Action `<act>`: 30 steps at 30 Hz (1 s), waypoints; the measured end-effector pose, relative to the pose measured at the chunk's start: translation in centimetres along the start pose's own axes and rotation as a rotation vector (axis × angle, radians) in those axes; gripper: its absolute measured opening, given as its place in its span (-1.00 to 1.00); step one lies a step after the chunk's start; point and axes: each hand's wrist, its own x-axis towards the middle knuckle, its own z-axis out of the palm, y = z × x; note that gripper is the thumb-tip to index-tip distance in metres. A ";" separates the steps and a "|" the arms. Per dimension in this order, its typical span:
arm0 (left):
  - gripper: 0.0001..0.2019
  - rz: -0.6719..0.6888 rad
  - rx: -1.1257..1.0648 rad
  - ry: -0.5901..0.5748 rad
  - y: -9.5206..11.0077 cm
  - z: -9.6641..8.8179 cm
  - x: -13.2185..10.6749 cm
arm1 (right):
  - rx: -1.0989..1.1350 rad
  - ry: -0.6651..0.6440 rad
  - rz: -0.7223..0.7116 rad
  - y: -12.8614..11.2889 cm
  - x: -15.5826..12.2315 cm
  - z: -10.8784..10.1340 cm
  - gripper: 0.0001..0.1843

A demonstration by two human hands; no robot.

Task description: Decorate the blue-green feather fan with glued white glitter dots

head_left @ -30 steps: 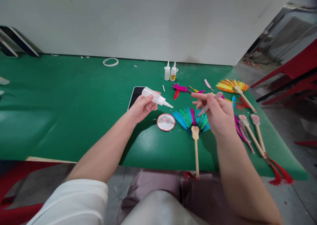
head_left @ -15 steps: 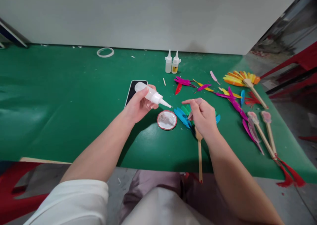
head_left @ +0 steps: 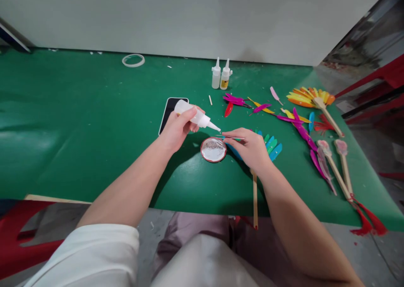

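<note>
My left hand (head_left: 177,129) grips a white squeeze bottle (head_left: 193,115), its nozzle pointing right and down. My right hand (head_left: 248,147) pinches a thin feather (head_left: 232,138) by its quill, the tip held close to the nozzle, just above a small round lid (head_left: 213,149) with white glue in it. Under my right hand lies a feather fan (head_left: 272,146) of blue and green feathers on a wooden stick (head_left: 254,198) that reaches past the table's front edge.
A dark phone (head_left: 172,110) lies behind my left hand. Two small glue bottles (head_left: 221,74) stand at the back. Loose coloured feathers (head_left: 268,109), a yellow-orange fan (head_left: 311,98) and two sticks (head_left: 339,169) lie on the green table (head_left: 78,123) at right. A white ring (head_left: 133,60) is far back.
My right hand came down and left from above the fan, bringing the feather tip over the lid and up to the bottle's nozzle. The left hand barely shifted.
</note>
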 end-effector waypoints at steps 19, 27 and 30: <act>-0.75 0.068 0.077 0.060 -0.2 0.1 0.1 | -0.132 -0.053 0.007 0.1 -0.2 0.4 -0.87; -0.73 0.054 0.071 0.063 -0.3 0.0 0.1 | -0.135 -0.049 0.023 0.1 -0.2 0.4 -0.86; -0.75 0.051 0.061 0.062 -0.2 0.1 0.1 | -0.128 -0.051 0.014 0.2 -0.2 0.5 -0.87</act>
